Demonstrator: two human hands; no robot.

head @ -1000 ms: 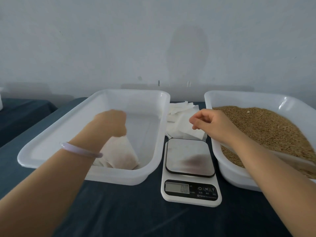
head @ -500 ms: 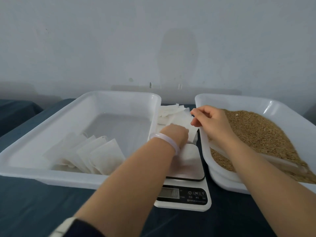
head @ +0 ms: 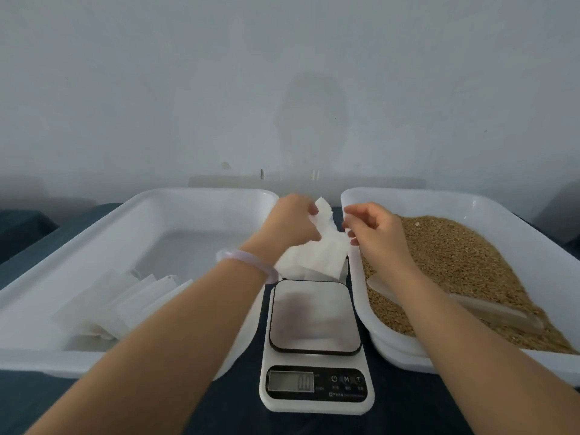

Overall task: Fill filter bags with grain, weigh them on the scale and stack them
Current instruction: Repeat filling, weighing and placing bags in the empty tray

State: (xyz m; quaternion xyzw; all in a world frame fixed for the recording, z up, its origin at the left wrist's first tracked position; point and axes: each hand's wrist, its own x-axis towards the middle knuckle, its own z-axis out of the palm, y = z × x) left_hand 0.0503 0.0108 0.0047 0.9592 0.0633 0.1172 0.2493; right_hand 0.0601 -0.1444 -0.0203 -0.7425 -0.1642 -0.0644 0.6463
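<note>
Fingers (head: 313, 210) of your left hand (head: 292, 226) pinch one empty filter bag (head: 326, 219) above the pile (head: 314, 262) behind the scale (head: 314, 315). Your right hand (head: 372, 229) hangs loosely curled beside it, holding nothing. Separate a single bag and spread its mouth before taking grain (head: 455, 255).

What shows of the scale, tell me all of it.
The scale is a white plastic slab lying flat on the dark cloth between the bag tray and the grain tray. Its square steel platter, dark-rimmed, is bare and reflective. The black front panel holds a grey display reading about 0.0 and three buttons. Behind it lie empty bags.
</note>
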